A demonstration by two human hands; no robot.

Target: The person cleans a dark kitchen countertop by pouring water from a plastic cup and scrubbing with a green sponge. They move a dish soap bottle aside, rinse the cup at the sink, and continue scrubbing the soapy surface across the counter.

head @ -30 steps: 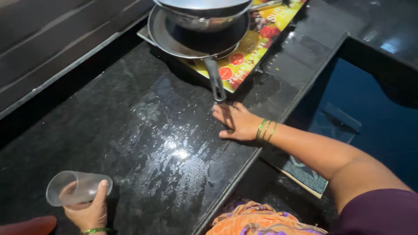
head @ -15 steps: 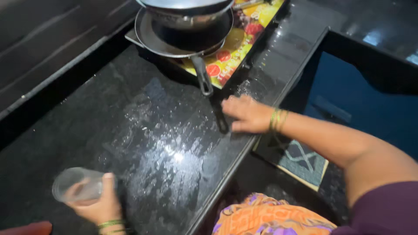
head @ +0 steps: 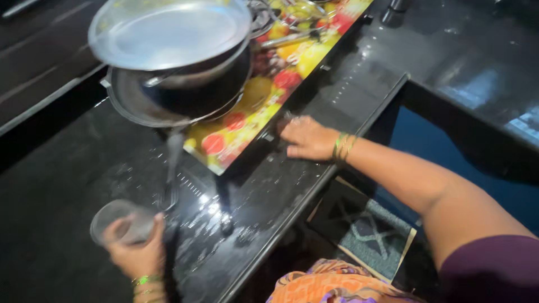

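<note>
I judge the clear plastic cup, held near the wet black counter's front edge, could slip or tip — my left hand clamps its fingers around it. My right hand rests fingers loosely together, flat on the counter — beside the colourful stove's front edge, holding nothing.

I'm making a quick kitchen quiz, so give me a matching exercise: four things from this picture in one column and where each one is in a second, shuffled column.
Things:
1. clear cup
2. steel lid
3. right hand
4. patterned mat

Places:
A. on the floor below the counter edge
B. in the left hand
C. flat on the black counter beside the fruit-print stove
D. on top of the pans

Pairs: 1-B, 2-D, 3-C, 4-A
</note>
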